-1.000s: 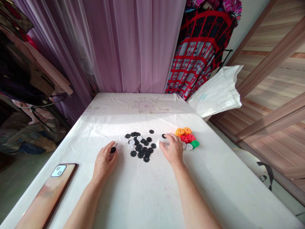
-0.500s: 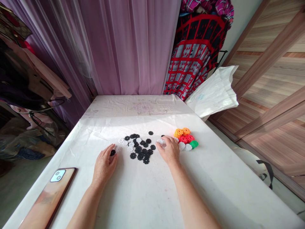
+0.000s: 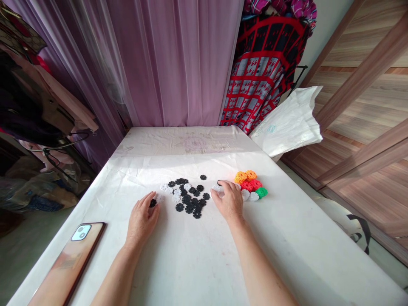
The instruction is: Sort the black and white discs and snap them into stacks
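Observation:
A loose cluster of black notched plastic discs (image 3: 193, 203) lies mid-table, with several white notched discs (image 3: 166, 188) along its left side. My left hand (image 3: 143, 216) rests left of the cluster, thumb and fingers apart around a black disc (image 3: 153, 203) and a translucent white one. On the other side, my right hand (image 3: 228, 199) curves over white discs (image 3: 216, 188), a black one by its index fingertip; thumb and index stay apart. Beyond that hand sit orange discs (image 3: 245, 176), red discs (image 3: 251, 185), a green disc (image 3: 262, 193) and pale discs (image 3: 250, 196).
A phone (image 3: 68, 263) lies face down at the table's left edge. The white-covered table (image 3: 191, 263) meets a purple curtain (image 3: 178, 63) at the back. A white bag (image 3: 287, 123) stands by the right edge; clothes (image 3: 54, 97) hang at the left.
The whole view has shifted slightly, moving the scene a little to the right. Both hands keep nearly the same places beside the discs.

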{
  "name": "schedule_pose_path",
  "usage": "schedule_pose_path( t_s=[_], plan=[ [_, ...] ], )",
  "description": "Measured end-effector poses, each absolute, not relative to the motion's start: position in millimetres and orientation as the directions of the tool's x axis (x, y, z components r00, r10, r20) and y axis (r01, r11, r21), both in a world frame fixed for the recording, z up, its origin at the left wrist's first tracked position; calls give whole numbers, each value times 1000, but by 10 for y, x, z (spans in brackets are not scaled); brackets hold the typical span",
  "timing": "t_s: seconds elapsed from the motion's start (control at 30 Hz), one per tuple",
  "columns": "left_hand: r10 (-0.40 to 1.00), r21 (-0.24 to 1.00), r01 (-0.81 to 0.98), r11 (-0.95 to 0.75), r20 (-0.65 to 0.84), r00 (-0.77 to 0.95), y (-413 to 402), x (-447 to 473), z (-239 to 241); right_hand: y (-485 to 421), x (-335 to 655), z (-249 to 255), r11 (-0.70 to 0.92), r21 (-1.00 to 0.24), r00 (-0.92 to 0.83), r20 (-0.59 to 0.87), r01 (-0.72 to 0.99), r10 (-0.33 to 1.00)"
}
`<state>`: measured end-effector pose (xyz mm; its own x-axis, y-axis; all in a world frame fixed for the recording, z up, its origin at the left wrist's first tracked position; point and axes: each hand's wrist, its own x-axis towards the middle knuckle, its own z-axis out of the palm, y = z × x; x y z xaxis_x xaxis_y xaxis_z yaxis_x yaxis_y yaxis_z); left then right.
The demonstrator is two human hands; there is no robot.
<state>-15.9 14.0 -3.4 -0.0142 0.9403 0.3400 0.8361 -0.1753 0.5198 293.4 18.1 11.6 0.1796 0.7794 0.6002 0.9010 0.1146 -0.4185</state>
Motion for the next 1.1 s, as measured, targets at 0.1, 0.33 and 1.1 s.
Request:
schedule_pose_path(
  t_s=[0.1, 0.33, 1.1],
  plan=[
    [935, 519, 835, -185, 354, -12, 143, -157, -45, 165, 2742, 214, 233, -412, 72, 604, 881, 793],
    [933, 516, 833, -201, 361, 2, 144, -155, -52, 360, 2093, 357, 100, -390, -16, 211, 915, 977],
    [935, 506, 840, -198, 355, 6, 161, -138, -78, 506, 1981, 440, -93, -350, 99, 0, 932, 995]
  ],
)
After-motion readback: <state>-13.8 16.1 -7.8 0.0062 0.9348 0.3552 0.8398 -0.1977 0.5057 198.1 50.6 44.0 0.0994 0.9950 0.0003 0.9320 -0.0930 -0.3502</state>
